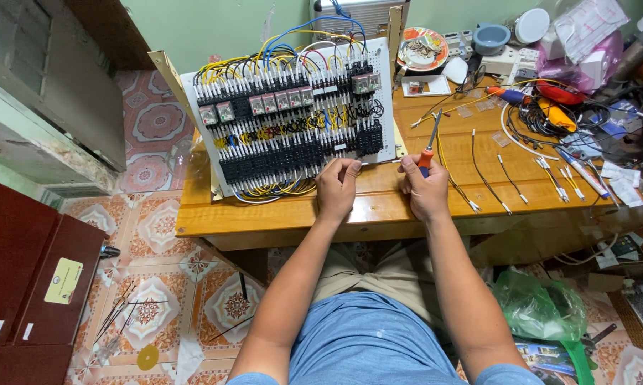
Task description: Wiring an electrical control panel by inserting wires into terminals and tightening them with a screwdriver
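Bright, even daylight, soft short shadows, sharp focus throughout, with wide-angle bending toward the edges.

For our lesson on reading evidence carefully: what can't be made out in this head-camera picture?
- What the left hand pinches: covered by its fingers.
- Screwdriver handle: mostly hidden in the right hand.
- Markings on the wiring panel: too small.
- Items at the table right end: cut off by the frame edge.
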